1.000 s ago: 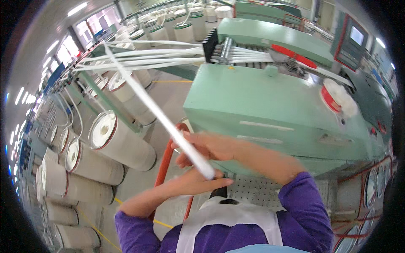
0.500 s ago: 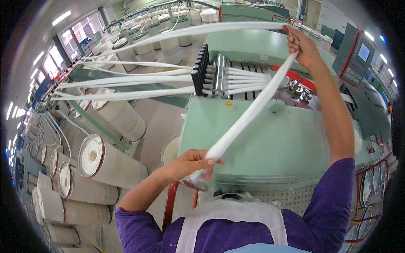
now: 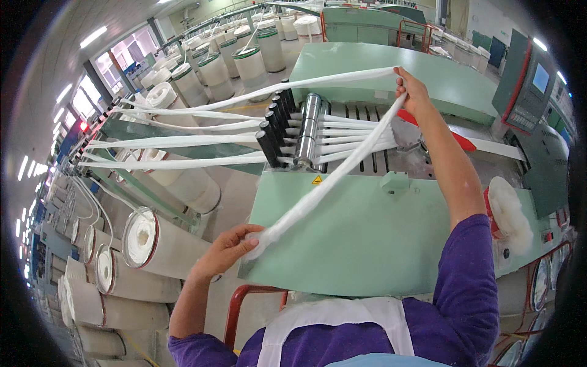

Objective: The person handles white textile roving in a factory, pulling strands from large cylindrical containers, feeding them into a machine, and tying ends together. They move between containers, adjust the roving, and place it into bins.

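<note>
A long white fibre sliver (image 3: 318, 193) stretches diagonally between my hands above the pale green machine (image 3: 342, 244). My right hand (image 3: 413, 93) is raised at the far side, its fingers closed round the sliver where it bends. From there, the strand runs back left toward the feed frame. Lower down and to the left, my left hand (image 3: 229, 249) pinches the loose end between thumb and fingers. Beneath the held strand, several more slivers pass between black guide posts (image 3: 267, 144) and under a shiny metal roller (image 3: 309, 131).
Tall cans of coiled sliver (image 3: 139, 237) stand on the left, more behind. A red-edged control panel (image 3: 531, 85) rises at the right. Near it lies a heap of white fluff (image 3: 510, 214). A red rail (image 3: 241, 300) curves by my left forearm.
My view has shifted. My left hand has moved left and a little up, and my right hand down and slightly left. Both still hold the sliver, its loose end now lying over the green cover.
</note>
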### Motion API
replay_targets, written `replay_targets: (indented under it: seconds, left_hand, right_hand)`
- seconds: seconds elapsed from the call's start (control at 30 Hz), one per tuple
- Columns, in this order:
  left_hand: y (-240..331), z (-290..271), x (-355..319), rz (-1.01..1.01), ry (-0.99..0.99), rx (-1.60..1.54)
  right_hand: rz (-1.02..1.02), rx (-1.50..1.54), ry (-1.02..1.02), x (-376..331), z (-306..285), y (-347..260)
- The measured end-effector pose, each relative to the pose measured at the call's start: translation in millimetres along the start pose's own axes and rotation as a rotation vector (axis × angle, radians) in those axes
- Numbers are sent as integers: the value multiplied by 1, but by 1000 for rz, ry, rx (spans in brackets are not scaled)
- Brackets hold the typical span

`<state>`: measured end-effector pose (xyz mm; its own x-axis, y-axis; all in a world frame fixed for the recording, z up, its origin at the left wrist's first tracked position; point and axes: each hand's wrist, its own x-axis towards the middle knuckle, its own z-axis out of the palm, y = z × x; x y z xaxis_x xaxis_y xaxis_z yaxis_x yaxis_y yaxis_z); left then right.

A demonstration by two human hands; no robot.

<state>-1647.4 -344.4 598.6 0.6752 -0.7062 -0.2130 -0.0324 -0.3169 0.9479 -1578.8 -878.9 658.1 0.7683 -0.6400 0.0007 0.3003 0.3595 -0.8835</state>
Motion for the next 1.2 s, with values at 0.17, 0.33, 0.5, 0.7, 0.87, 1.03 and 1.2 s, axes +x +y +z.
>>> replay_targets:
  seconds: [0.17, 0.33, 0.5, 0.7, 0.87, 1.03, 1.2]
  left_hand:
    - [11, -8, 31, 40, 100, 254]
    - [25, 6, 80, 144, 78, 443]
    - [45, 14, 135, 284, 31, 509]
    - [82, -14, 201, 542, 245, 816]
    - [123, -58, 301, 562, 501, 907]
    - [142, -59, 392, 517, 432, 1440]
    - [135, -31, 469, 141, 288, 1950]
  right_hand:
    - [-11, 224, -28, 21, -13, 2]
    - [57, 289, -32, 34, -28, 24]
    - [155, 348, 6, 37, -38, 58]
    - [163, 383, -90, 28, -37, 63]
    - [-37, -320, -256, 14, -32, 47]
    - [-179, -1386, -709, -22, -10, 47]
    - [-134, -1237, -910, -49, 13, 28]
